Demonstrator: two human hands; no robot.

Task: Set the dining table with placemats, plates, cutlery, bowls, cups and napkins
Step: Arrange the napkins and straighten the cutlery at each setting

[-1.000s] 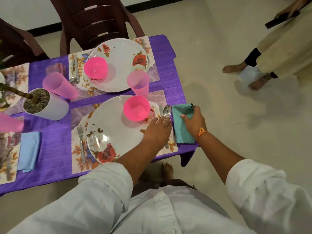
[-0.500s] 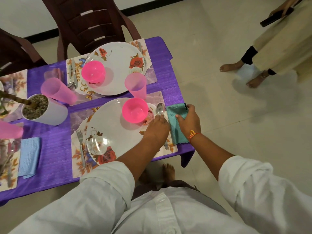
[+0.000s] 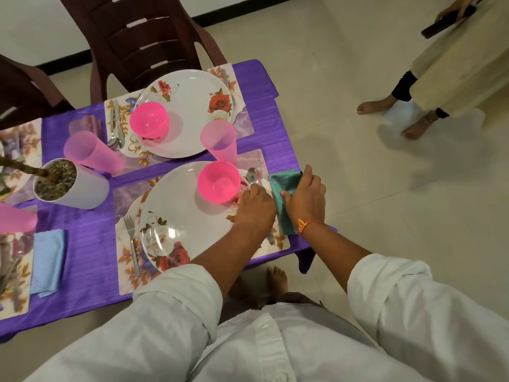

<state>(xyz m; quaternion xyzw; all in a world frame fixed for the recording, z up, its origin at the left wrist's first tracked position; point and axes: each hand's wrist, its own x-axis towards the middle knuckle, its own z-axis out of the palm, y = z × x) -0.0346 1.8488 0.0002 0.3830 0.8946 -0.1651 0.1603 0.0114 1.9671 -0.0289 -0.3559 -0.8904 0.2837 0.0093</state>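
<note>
I note my right hand (image 3: pixel 305 198) spread flat on the teal napkin (image 3: pixel 285 180), pressing it square at the surface's (image 3: pixel 91 244) right edge just beside the spoon (image 3: pixel 252 175), while my left hand (image 3: pixel 254 209) covers that spoon's handle, presumably steadying it; whether it grips, I cannot tell.

A pale, glossy tiled floor (image 3: pixel 385 188) fills the view from 1 to 5 o'clock, catching soft, even indoor light. At 11 o'clock a white wall (image 3: pixel 41 23) meets it along a dark skirting (image 3: pixel 66 58). A low table (image 3: pixel 82 216) draped in purple cloth lies from 9 to 12 o'clock, with a dark brown slatted chair (image 3: pixel 143 37) at its far edge near 12 and a second chair (image 3: pixel 22 86) at 10, while a barefoot bystander (image 3: pixel 462 59) in cream stands at 2 o'clock.
</note>
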